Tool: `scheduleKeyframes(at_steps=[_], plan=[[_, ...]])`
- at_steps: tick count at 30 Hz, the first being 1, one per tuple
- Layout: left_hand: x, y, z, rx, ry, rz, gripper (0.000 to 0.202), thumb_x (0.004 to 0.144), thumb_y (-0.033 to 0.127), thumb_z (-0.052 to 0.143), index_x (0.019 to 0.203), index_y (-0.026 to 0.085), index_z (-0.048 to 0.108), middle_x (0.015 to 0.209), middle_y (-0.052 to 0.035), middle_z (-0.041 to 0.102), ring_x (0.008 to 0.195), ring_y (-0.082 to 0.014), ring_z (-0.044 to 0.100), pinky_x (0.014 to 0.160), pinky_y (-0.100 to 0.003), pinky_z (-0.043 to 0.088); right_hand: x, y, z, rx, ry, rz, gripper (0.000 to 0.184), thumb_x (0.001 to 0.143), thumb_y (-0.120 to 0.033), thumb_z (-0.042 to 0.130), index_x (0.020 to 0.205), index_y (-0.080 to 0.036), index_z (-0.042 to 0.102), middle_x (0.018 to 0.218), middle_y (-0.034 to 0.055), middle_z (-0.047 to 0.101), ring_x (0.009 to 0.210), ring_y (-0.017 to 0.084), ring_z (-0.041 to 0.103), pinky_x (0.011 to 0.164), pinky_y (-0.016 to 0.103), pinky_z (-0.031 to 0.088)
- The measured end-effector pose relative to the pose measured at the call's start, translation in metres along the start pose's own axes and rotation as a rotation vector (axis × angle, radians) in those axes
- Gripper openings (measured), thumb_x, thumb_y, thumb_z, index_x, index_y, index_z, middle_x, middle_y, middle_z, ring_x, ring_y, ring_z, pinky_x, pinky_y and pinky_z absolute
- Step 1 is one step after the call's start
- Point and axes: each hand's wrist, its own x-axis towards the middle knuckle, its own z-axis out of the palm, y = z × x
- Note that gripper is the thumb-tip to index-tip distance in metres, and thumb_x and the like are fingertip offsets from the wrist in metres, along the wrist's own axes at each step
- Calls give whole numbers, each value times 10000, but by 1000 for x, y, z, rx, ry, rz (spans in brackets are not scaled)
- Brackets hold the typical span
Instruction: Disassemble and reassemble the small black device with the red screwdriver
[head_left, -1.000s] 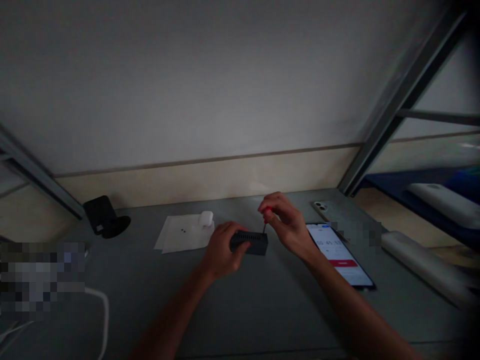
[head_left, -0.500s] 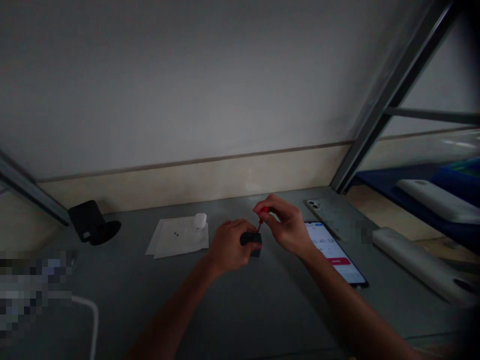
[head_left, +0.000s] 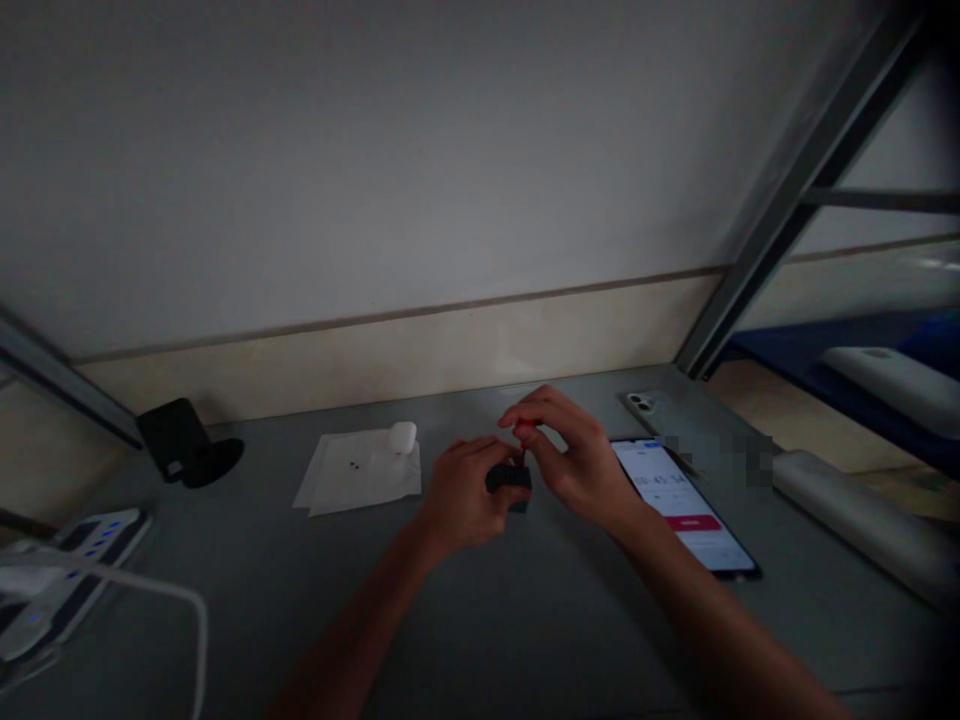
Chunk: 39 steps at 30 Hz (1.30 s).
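My left hand [head_left: 466, 495] is closed around a small dark boxy object [head_left: 510, 478], steadying it just above or on the grey table; I cannot tell what kind of thing it is. In my right hand [head_left: 574, 455] a small red-handled screwdriver [head_left: 524, 430] is pinched between the fingertips. Its thin shaft points down to the top of the dark object, and the tip is hidden. To the left lie white paper sheets [head_left: 360, 490], bearing several tiny dark bits [head_left: 355, 464], perhaps screws, and a white earbud case [head_left: 403, 437].
Beside my right forearm lies a lit phone [head_left: 679, 505] showing a timer, with another phone [head_left: 641, 403] behind it. A black stand [head_left: 184, 445] is at the back left. A power strip [head_left: 97, 545] with a white cable [head_left: 169, 590] occupies the left edge; a long pale object [head_left: 847, 515] lies right.
The camera view has shifted slightly, bringing the power strip into clearer sight. My right fingers have turned a little around the screwdriver's handle. My left hand keeps its hold.
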Motion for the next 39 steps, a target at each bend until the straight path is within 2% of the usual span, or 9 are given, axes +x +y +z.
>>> scheduleKeyframes(at_steps=[10,14,17,20,25,29,32,35,39], plan=[[0,1,1,-10,14,-17,285,758,206,792,1014,242,672,1099,-33,736,1052,-266,674,953,-411,450,0,3,-4,44,-36,140,229,989,-213,465,940,-205,689,782,23,682,680,162,632,662,304,498],[0,2,1,-5,14,-13,261,758,203,790,990,240,675,1076,-30,739,1037,-263,675,952,-407,449,-1,3,-6,132,-82,126,251,1017,-256,440,970,-214,683,917,52,705,826,195,658,761,343,517],[0,3,0,-7,10,-5,247,758,207,790,974,234,674,1033,-30,737,1023,-261,673,928,-398,456,0,2,-3,81,-1,60,209,993,-264,508,993,-237,715,1043,79,676,989,231,638,851,380,513],[0,3,-1,-6,-2,-10,251,760,221,790,979,239,670,1037,-33,732,1014,-263,670,918,-398,458,2,2,0,10,80,43,172,952,-237,574,942,-252,745,924,64,656,856,214,626,752,359,517],[0,3,-1,5,-6,-18,298,760,220,786,1034,242,671,1071,-41,728,1008,-263,669,928,-400,450,0,5,-2,146,12,170,201,981,-254,520,1007,-214,715,820,35,689,702,173,627,678,331,518],[0,2,-1,0,-3,-4,310,756,197,787,1040,243,670,1086,-28,727,1013,-256,668,913,-393,447,-1,6,-3,236,-38,185,227,1014,-313,480,1022,-218,686,961,64,713,832,200,660,746,354,537],[0,2,0,9,2,4,249,764,201,786,984,231,673,1045,-25,729,996,-251,669,897,-388,447,-1,6,0,145,16,115,170,978,-311,565,1022,-243,714,1050,77,678,956,223,645,822,371,527],[0,2,-1,13,-1,9,241,769,208,785,983,229,676,1046,-28,727,1010,-252,666,912,-389,447,-1,5,2,98,63,91,122,950,-261,607,959,-242,727,919,55,654,847,203,632,746,350,516],[0,4,-3,25,-10,8,284,776,221,784,1039,241,679,1100,-43,724,1030,-264,664,910,-395,452,-2,6,-1,251,-22,168,196,1007,-270,497,1027,-224,686,857,41,675,744,184,626,689,344,514]])
